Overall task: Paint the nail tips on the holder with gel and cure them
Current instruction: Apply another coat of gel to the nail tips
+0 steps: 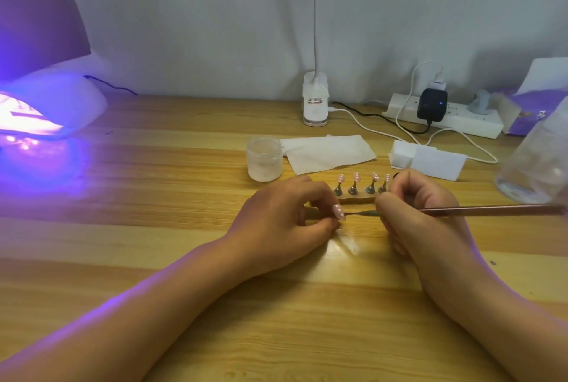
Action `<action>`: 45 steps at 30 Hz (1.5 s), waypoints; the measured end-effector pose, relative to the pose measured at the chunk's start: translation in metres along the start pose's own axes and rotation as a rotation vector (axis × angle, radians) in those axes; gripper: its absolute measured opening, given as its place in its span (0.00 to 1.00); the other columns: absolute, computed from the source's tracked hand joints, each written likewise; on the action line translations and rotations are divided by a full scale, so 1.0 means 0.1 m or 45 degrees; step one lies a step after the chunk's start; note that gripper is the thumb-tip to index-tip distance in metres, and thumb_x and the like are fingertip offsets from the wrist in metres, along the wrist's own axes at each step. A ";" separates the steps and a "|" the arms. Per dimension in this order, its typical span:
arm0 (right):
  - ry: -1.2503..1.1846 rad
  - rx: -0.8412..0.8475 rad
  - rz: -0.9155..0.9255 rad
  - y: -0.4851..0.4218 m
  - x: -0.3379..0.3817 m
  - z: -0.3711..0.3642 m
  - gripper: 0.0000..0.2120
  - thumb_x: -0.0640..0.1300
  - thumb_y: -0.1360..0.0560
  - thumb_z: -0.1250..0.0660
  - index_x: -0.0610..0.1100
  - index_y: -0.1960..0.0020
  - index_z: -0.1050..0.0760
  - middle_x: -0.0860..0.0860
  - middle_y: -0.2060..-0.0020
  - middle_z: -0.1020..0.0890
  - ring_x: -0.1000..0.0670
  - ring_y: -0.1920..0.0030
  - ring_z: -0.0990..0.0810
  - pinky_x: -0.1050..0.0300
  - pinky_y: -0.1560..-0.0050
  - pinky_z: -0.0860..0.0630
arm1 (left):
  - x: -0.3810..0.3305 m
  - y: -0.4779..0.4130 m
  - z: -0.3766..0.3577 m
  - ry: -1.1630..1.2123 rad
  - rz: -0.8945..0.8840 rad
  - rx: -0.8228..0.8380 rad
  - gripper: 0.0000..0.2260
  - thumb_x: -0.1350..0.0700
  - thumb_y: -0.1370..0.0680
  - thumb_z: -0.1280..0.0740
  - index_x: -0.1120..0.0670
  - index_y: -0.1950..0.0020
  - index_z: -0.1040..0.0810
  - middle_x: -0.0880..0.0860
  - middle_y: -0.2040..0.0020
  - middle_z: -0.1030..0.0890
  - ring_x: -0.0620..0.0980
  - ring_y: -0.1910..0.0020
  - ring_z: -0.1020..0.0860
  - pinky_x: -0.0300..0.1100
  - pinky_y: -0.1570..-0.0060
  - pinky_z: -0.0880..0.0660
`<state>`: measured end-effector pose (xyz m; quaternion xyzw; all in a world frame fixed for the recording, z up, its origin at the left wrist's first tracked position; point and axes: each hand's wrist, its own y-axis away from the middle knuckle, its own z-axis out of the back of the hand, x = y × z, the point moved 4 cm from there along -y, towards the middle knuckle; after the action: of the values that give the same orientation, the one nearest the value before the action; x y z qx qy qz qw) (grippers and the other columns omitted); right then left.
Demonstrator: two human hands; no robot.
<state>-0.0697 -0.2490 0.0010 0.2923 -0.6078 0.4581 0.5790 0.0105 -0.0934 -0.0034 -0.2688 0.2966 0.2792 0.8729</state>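
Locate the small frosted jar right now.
In the head view, the frosted jar stands centre-table, left of the white paper and beyond the left hand.

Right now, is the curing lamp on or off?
On. The curing lamp at far left glows bright violet inside, and purple light spills onto the table before it.

Four nail tips (356, 177) are being carried on one holder (356, 198), and a fifth nail tip (339, 212) is being pinched off it. One brush (491, 209), one jar (264, 159), one curing lamp (55, 99) and one power strip (470, 122) are being shown, with one left hand (282, 215) and one right hand (424, 212).
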 end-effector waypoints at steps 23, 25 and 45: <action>0.130 0.111 -0.014 0.01 -0.01 -0.03 0.10 0.38 0.30 0.33 0.46 0.67 0.31 0.51 0.75 0.30 0.54 0.74 0.33 0.59 0.73 0.36 | 0.01 -0.01 0.01 0.049 0.022 0.012 0.06 0.54 0.26 0.27 0.42 0.56 0.21 0.41 0.57 0.21 0.40 0.68 0.29 0.38 0.65 0.32; 0.103 0.090 -0.003 0.01 0.00 -0.03 0.10 0.38 0.31 0.33 0.46 0.68 0.31 0.52 0.76 0.30 0.55 0.74 0.34 0.62 0.74 0.36 | 0.01 -0.01 0.01 0.045 0.017 0.015 0.06 0.53 0.25 0.27 0.42 0.56 0.21 0.41 0.56 0.20 0.40 0.68 0.28 0.38 0.65 0.32; 0.135 0.113 0.017 0.00 0.00 -0.05 0.09 0.40 0.29 0.31 0.49 0.63 0.30 0.54 0.73 0.28 0.55 0.73 0.32 0.60 0.73 0.34 | 0.00 -0.01 0.01 -0.021 0.024 -0.003 0.06 0.53 0.25 0.27 0.42 0.54 0.22 0.42 0.56 0.21 0.35 0.66 0.28 0.33 0.65 0.35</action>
<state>-0.0679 -0.2447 0.0006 0.2891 -0.5573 0.5035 0.5936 0.0117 -0.0933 -0.0020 -0.2645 0.2916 0.2899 0.8724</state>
